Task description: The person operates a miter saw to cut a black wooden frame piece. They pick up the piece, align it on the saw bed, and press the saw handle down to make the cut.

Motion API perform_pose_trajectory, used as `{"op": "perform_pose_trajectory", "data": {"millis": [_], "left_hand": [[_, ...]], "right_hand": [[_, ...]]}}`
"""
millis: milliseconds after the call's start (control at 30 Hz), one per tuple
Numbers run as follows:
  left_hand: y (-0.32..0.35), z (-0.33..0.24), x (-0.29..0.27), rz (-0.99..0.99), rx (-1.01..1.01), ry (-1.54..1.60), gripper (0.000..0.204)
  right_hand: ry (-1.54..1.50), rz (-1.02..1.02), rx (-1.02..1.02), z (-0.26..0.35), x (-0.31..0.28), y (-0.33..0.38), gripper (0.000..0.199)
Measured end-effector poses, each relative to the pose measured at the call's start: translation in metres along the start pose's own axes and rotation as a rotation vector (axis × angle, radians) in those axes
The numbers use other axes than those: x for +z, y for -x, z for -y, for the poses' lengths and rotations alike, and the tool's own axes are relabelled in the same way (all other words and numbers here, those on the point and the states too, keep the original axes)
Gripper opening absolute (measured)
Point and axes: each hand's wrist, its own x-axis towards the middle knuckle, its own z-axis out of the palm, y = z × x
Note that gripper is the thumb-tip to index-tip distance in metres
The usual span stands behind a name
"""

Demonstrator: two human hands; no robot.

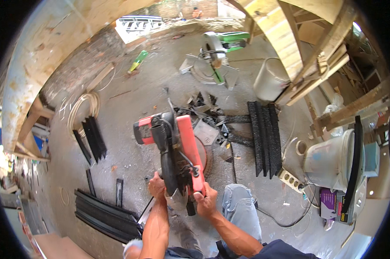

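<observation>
A red and black miter saw (pixel 187 142) stands on the floor right in front of me. My right hand (pixel 207 200) is wrapped round its red handle (pixel 197 179). Low at the saw's left side, my left hand (pixel 157 186) is closed, and what it grips is hidden by the fingers. A thin dark strip runs from beside that wrist toward a stack of long black profiles (pixel 106 213) at the lower left. Past the saw lies a heap of dark offcuts (pixel 200 105), with a pale square plate (pixel 205 133) near it.
More black profiles lie to the right (pixel 264 138) and left (pixel 93 139). Farther off are a green miter saw (pixel 210 64) and a grey bucket (pixel 270 80). A power strip (pixel 291 181) with cables lies by a white tub (pixel 326 162). Wooden supports (pixel 285 43) rise at the right.
</observation>
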Motion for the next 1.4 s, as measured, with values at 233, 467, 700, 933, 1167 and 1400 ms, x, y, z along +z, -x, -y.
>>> {"op": "perform_pose_trajectory", "data": {"millis": [233, 467, 700, 933, 1167, 1400], "left_hand": [[0.014, -0.025, -0.035, 0.062, 0.011, 0.009, 0.047], [0.014, -0.017, -0.033, 0.064, 0.055, 0.148, 0.042], [0.019, -0.010, -0.026, 0.017, 0.083, 0.208, 0.046], [0.019, -0.011, -0.036, 0.093, -0.017, 0.210, 0.054], [0.013, -0.009, -0.039, 0.209, -0.105, 0.130, 0.065], [0.014, -0.003, -0.047, 0.275, -0.115, 0.174, 0.073]], "right_hand": [[-0.071, -0.044, 0.018, -0.025, 0.005, 0.008, 0.068], [-0.152, -0.063, -0.019, -0.004, 0.013, 0.003, 0.059], [-0.160, -0.092, -0.028, -0.010, 0.008, -0.001, 0.060], [-0.186, -0.015, -0.008, -0.011, 0.008, 0.000, 0.066], [-0.145, -0.013, -0.069, -0.017, 0.008, -0.009, 0.070], [-0.139, -0.004, -0.028, -0.011, 0.007, -0.002, 0.062]]}}
